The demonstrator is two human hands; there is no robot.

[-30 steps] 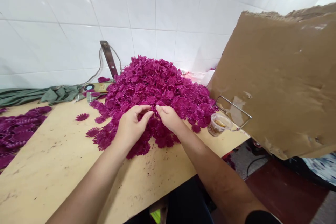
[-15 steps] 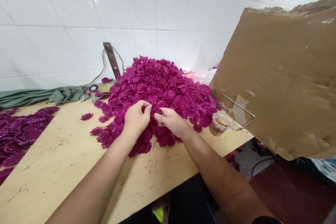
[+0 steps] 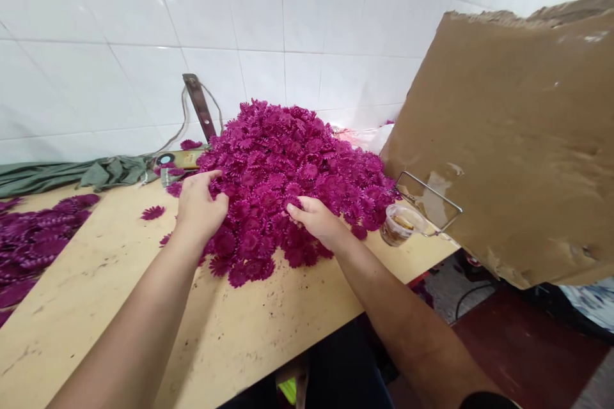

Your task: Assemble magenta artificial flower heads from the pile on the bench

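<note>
A tall heap of magenta artificial flower heads (image 3: 283,147) lies on the wooden table. My left hand (image 3: 199,204) hovers at the heap's left edge, thumb and forefinger apart, with nothing visible between them. At the front of the heap, my right hand (image 3: 314,217) pinches a magenta flower head (image 3: 292,203) between thumb and fingers. Its lower fingers are partly hidden, so I cannot tell if it holds more than one. A single loose flower head (image 3: 153,212) lies on the wood to the left.
More flat magenta flowers (image 3: 38,239) cover the table's left side. Green cloth (image 3: 71,174) runs along the tiled wall, near an upright metal strip (image 3: 199,107). At right are a clear plastic cup (image 3: 397,227), a wire frame (image 3: 432,195) and a large cardboard sheet (image 3: 518,140). The table's front edge is close.
My left hand has moved left, away from my right hand, and its fingers have parted. The right hand stays almost in place, still pinching. The view has shifted slightly.
</note>
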